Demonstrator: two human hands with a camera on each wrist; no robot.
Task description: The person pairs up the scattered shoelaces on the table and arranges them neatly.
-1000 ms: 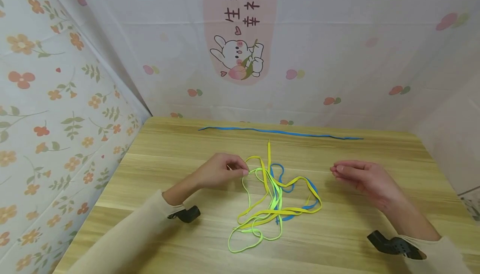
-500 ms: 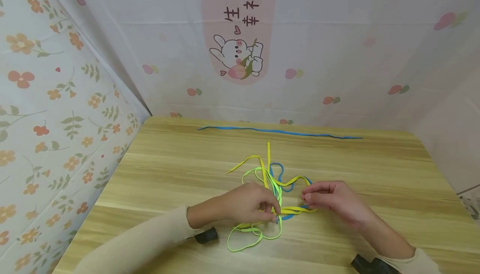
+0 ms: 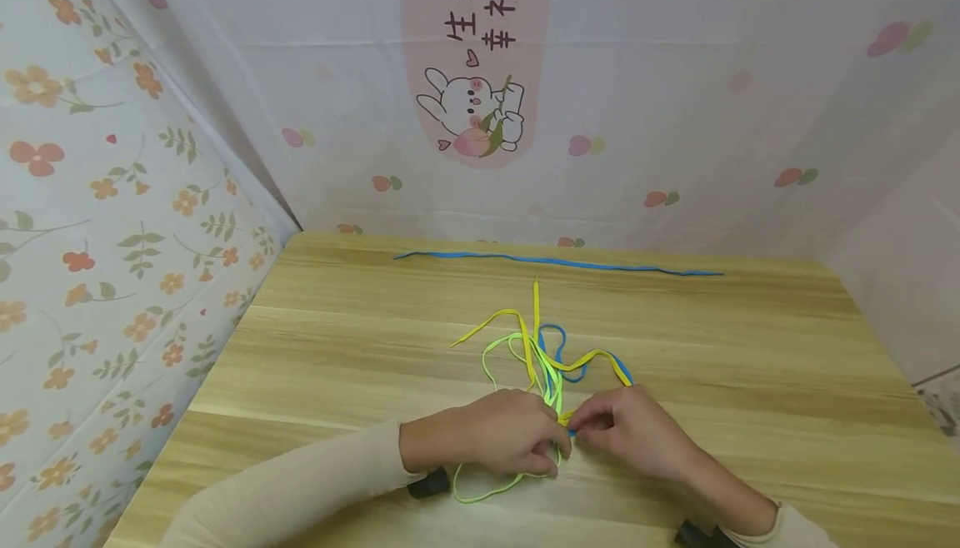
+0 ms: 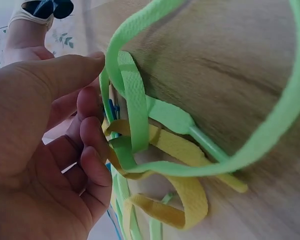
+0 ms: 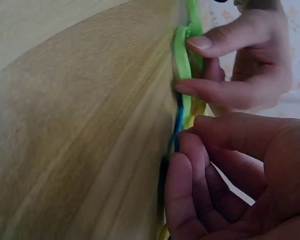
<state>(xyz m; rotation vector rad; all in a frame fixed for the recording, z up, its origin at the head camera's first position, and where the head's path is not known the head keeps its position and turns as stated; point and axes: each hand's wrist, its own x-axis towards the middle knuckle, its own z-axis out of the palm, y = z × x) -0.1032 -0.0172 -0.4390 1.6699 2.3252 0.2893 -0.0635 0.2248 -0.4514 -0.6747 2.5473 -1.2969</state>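
Note:
A tangle of flat shoelaces lies mid-table: bright green (image 3: 552, 386), yellow (image 3: 581, 363) and a blue shoelace (image 3: 564, 346). My left hand (image 3: 513, 431) is over the tangle's near part. Its thumb and index finger stand apart beside the green lace, as the right wrist view shows. Close by on the right, my right hand (image 3: 637, 431) pinches the blue shoelace between thumb and index finger, low over the table. In the left wrist view, green loops (image 4: 135, 110) and a yellow lace (image 4: 190, 200) hang or lie beyond the fingers. My hands hide part of the tangle.
Another blue shoelace (image 3: 558, 261) lies stretched out along the back of the wooden table (image 3: 337, 348). Behind the table hangs a printed cloth (image 3: 675, 98), and a floral cloth (image 3: 112, 198) is on the left.
Both hands have moved inward and toward the near part of the tangle. The left hand has let go of the yellow lace's end at the left. The right hand has taken hold of the blue shoelace.

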